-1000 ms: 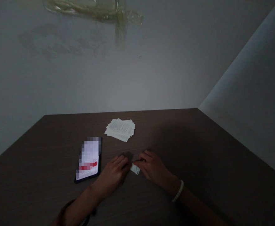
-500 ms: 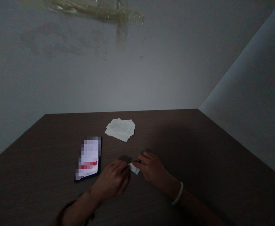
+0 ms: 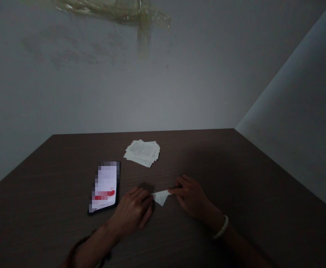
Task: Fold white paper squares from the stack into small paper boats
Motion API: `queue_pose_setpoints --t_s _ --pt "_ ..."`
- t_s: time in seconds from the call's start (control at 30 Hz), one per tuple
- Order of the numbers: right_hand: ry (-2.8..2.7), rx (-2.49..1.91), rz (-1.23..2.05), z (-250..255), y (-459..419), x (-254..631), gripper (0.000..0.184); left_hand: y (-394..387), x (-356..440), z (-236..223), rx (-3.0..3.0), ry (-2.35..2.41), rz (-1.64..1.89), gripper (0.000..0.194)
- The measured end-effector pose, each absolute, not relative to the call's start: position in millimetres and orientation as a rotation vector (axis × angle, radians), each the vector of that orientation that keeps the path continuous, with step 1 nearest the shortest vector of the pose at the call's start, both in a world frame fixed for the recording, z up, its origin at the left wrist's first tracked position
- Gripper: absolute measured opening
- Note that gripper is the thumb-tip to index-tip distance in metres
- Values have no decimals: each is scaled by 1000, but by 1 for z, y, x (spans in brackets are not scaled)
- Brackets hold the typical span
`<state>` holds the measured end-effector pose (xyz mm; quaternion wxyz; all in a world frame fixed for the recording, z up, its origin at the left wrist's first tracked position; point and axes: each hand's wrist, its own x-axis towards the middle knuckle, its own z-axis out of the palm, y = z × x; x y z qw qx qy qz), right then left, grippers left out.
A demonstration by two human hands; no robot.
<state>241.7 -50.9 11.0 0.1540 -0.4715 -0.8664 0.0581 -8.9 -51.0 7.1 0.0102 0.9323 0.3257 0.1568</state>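
A small folded piece of printed paper (image 3: 161, 197), roughly triangular with a point toward me, lies on the table between my hands. My left hand (image 3: 135, 208) is closed over its left end, fingertips pressed down there and partly hidden. On the paper's right corner rest the fingertips of my right hand (image 3: 192, 195), the index finger reaching out and the others curled. To the left of my left hand lies a phone (image 3: 105, 182) with a lit, pixelated screen.
A loose stack of printed paper pieces (image 3: 142, 152) lies farther back on the dark wooden table (image 3: 207, 160). Behind the table stands a grey wall (image 3: 163, 93) with yellowish tape (image 3: 118, 14) high up. Another wall (image 3: 299, 123) borders the right side.
My right hand has slid to the right along the paper's upper edge, uncovering more of the paper. My left hand has stayed nearly still at its left end.
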Motion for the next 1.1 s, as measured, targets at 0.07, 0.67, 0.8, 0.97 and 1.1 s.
queue_pose_setpoints --t_s 0.07,0.67,0.8,0.97,1.1 --pt "-2457 -1332 195 9 -51 242 29 -51 -8 9 2910 1035 458 23" --pt "-2169 -1305 481 7 -43 222 24 -40 -6 0 2642 1113 668 15" --pt "-2082 -1179 540 1 -42 223 16 -36 -7 2 2521 1086 768 11" --pt "-2070 -977 368 1 -41 226 15 -37 -9 2 2563 1033 967 14" --pt "-2170 -884 106 3 -42 229 17 -41 -12 1 2817 1000 1140 17"
